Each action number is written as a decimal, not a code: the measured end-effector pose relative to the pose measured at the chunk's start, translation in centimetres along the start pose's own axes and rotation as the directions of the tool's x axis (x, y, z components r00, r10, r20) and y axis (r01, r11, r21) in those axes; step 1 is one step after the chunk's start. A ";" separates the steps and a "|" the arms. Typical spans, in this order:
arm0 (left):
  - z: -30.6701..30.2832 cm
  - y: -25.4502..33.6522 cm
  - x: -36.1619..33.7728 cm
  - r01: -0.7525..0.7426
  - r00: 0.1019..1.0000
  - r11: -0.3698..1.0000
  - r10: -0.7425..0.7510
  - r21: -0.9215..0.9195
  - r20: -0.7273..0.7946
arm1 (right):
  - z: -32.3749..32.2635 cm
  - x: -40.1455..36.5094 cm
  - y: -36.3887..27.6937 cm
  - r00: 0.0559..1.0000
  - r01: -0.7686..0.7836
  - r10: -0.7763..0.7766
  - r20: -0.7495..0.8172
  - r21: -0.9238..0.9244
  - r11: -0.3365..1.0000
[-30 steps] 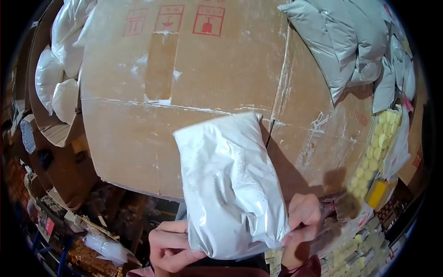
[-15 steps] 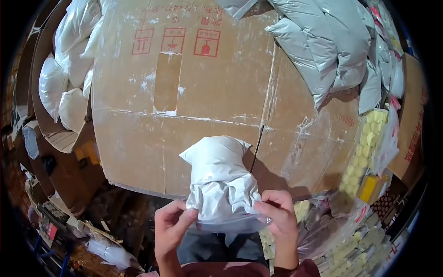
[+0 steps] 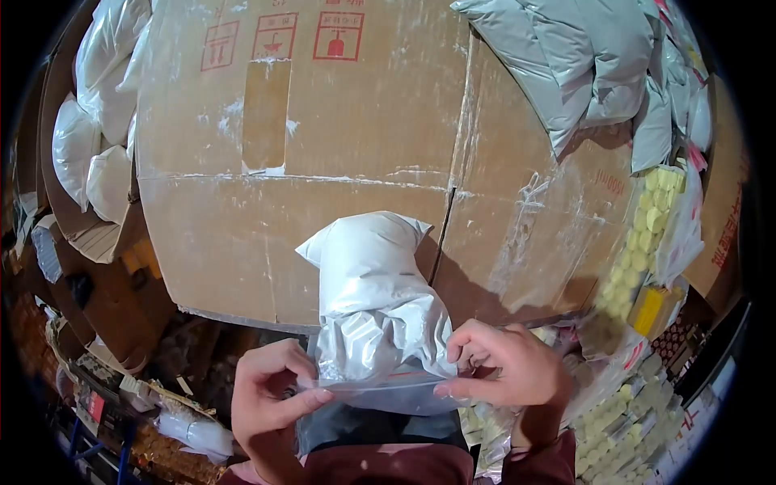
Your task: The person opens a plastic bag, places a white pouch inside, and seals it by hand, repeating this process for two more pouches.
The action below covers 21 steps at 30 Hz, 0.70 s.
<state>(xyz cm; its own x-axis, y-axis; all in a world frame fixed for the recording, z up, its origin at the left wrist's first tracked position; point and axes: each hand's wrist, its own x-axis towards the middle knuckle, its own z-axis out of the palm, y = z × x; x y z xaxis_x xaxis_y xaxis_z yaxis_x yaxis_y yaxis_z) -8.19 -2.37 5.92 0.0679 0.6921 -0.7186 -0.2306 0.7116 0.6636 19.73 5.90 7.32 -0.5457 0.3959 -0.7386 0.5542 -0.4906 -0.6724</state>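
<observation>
Plastic bag (image 3: 372, 271), glossy, plump, white, crumpled: one, at the cardboard tabletop's (image 3: 218, 242) near edge; left hand (image 3: 255, 388), right hand (image 3: 521, 368): two, grips pinching its clear mouth; printed red squares (image 3: 338, 36): three

A plump, pillow-shaped clear plastic bag (image 3: 373, 271) packed with something white extends lengthwise at the lower centre of the frame, its cornered end pointing up the picture, its lower half creased, its flattened, see-through mouth with a reddish line nearest the bottom edge.
</observation>
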 end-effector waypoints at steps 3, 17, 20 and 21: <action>-1.1 -1.4 0.5 -0.001 0.988 0.998 0.010 -0.059 0.154 | -1.5 0.5 -0.6 0.986 -0.091 0.094 0.139 -0.026 0.995; 0.9 -3.3 -0.5 -0.093 0.995 0.978 0.085 -0.188 -0.050 | -2.1 1.6 0.9 0.984 0.049 -0.061 0.166 0.072 0.996; 1.3 -3.3 -0.5 -0.109 0.991 0.987 0.098 -0.116 -0.093 | -0.8 1.2 2.7 1.000 0.002 0.001 -0.008 0.359 0.933; 1.5 -3.6 -0.3 -0.077 0.991 0.985 0.059 -0.152 -0.121 | -0.2 1.3 2.9 0.996 -0.006 0.041 -0.074 0.425 0.905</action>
<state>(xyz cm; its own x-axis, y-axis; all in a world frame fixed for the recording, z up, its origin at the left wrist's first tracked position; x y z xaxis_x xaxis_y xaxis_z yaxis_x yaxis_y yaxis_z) -5.93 -4.95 4.11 -0.0642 0.7131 -0.6981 -0.3799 0.6294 0.6779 20.79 5.17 4.39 -0.4746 0.4317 -0.7670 0.2372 -0.7765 -0.5838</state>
